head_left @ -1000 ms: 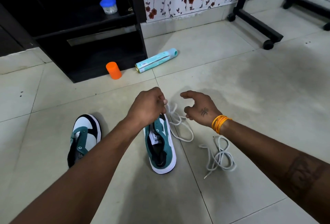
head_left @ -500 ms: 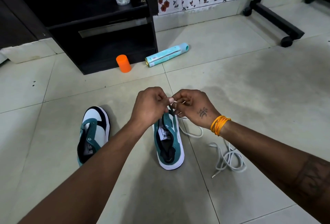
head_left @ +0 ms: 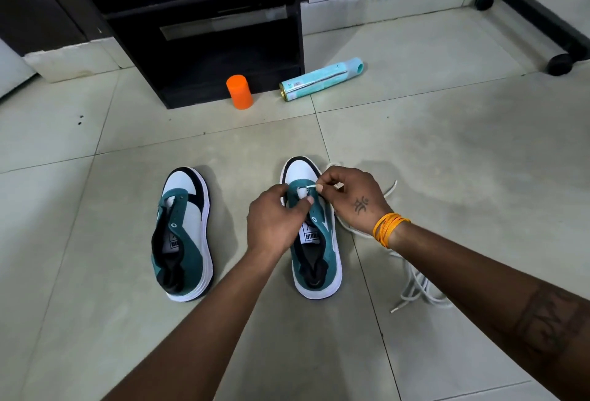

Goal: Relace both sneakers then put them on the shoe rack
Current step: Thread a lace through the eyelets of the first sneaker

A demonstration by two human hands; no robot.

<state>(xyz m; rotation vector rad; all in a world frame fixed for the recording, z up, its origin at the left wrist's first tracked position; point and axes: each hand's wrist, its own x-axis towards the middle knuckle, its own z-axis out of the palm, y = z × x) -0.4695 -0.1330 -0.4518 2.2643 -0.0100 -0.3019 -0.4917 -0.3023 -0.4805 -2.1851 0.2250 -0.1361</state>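
Left sneaker point(head_left: 183, 234): unlaced, on floor, left of the pair.
Left hand point(head_left: 274, 221): curled on right sneaker point(head_left: 316, 241), steadying eyelet flap.
Right hand point(head_left: 349, 196): pinching lace point(head_left: 412, 285) tip at front eyelet; best fed straight, flap kept flat.
Room: slack coiled right, bare floor point(head_left: 447, 145) beyond; shoe rack point(head_left: 204, 49) ahead, orange cup point(head_left: 239, 92) near its foot.

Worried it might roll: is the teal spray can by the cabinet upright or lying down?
Lying down. The teal spray can rests on its side on the floor tiles, beside the upright orange cap.
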